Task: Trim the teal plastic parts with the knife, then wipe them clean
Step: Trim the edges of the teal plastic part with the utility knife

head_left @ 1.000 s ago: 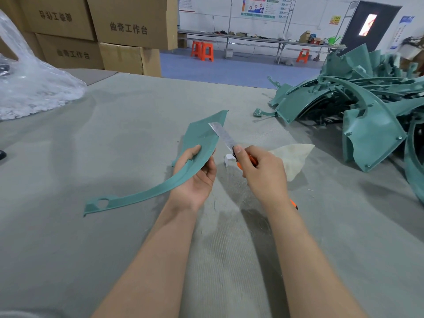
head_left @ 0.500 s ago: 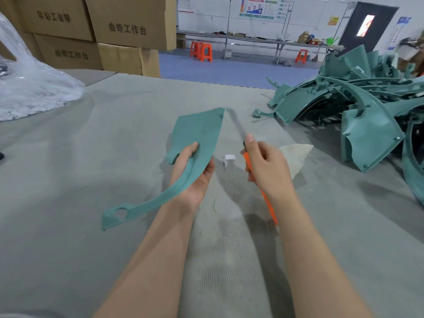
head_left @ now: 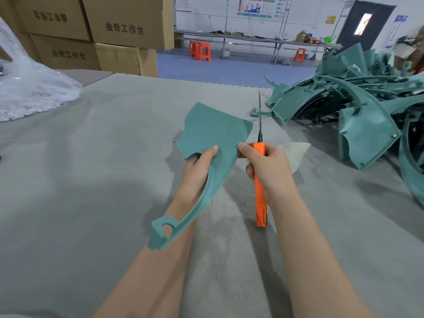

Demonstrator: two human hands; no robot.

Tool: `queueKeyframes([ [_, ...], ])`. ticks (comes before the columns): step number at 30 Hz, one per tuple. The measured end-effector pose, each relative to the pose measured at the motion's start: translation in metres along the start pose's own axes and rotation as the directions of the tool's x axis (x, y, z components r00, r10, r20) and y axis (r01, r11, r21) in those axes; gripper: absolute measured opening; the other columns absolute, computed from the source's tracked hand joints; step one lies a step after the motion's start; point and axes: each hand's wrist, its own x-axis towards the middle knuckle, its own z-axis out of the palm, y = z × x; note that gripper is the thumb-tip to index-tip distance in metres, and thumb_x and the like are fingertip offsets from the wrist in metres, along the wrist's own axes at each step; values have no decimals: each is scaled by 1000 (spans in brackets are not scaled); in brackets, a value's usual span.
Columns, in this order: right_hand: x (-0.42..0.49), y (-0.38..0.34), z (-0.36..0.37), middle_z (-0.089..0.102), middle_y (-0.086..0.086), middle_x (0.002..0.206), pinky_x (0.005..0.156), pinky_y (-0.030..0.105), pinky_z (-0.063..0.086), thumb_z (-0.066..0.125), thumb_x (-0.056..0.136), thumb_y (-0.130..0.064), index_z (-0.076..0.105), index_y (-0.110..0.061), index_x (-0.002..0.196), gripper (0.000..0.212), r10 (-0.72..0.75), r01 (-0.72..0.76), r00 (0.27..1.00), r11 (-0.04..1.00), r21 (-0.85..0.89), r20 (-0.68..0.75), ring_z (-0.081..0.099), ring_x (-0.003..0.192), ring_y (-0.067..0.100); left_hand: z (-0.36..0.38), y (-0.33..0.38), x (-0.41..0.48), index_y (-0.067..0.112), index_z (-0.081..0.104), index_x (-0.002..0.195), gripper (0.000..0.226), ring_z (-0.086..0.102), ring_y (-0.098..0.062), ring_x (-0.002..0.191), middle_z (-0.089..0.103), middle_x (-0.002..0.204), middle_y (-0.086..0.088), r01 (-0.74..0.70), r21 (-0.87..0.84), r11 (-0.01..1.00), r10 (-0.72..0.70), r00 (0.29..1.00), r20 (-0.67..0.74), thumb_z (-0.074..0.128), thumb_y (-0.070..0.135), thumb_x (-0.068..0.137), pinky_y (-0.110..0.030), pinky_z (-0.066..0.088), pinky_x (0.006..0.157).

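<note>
My left hand (head_left: 198, 172) grips a teal plastic part (head_left: 212, 136) above the table, thumb on its broad flat end, its narrow curved tail with a loop reaching down toward my left forearm. My right hand (head_left: 267, 169) holds an orange-handled knife (head_left: 260, 191) just right of the part. The thin blade points up and away, seen edge-on beside the part's right edge. A pale wiping cloth (head_left: 296, 152) lies on the table behind my right hand, partly hidden by it.
A large heap of teal plastic parts (head_left: 358, 111) fills the right side of the grey felt-covered table (head_left: 91, 180). A clear plastic bag (head_left: 29, 88) sits at the far left. Stacked cardboard boxes (head_left: 114, 33) stand behind the table.
My left hand has turned the part so its broad face points up at me and its tail swings nearer. My right hand rotated the knife upright, blade edge-on, closer to the part.
</note>
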Motion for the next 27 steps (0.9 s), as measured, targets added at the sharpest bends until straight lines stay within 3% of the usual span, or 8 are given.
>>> queueKeyframes([
  [2,1,0,-1,61,-8,49,38,17,31,65,89,-16,64,-5,72,20,12,-12,1000,1000,15,-3,37,35,6,0,-1,0,9,62,107,15,63,-13,73,67,93,-4,5,13,1000,-6,1000,10,54,11,95,-25,48,67],
  [7,0,-1,-2,66,-6,55,39,18,31,61,88,-11,63,5,82,17,28,-29,1000,999,19,14,38,38,8,-3,-2,1,11,62,107,15,63,-13,75,67,92,-2,1,17,1000,-2,1000,21,54,13,95,-26,47,68],
  [10,0,-1,-4,67,-5,59,40,19,32,60,87,-10,63,8,87,18,25,-25,999,999,19,30,38,39,8,-4,-2,1,8,60,118,25,61,-16,82,65,100,-4,32,-1,999,-32,999,23,55,15,95,-27,46,73],
  [13,-1,-2,-6,65,-6,56,39,18,32,60,87,-10,63,11,88,22,30,-31,999,999,27,40,39,38,7,-5,-1,-1,11,58,116,21,60,-14,78,63,95,-2,41,-28,999,-39,997,74,53,14,95,-24,46,68],
  [17,-1,-3,-7,67,-4,62,41,18,33,59,87,-9,62,2,82,13,41,-46,997,996,80,58,40,40,7,-6,2,-3,13,54,111,16,59,-12,70,62,85,1,60,-65,996,-51,990,134,51,13,96,-22,48,55],
  [27,4,1,-9,65,-6,59,44,17,35,60,88,-10,60,-9,74,14,53,-54,998,993,103,19,41,43,8,-8,2,-2,17,55,94,5,58,-6,57,61,68,7,70,-135,988,-55,993,108,53,12,95,-19,47,52],
])
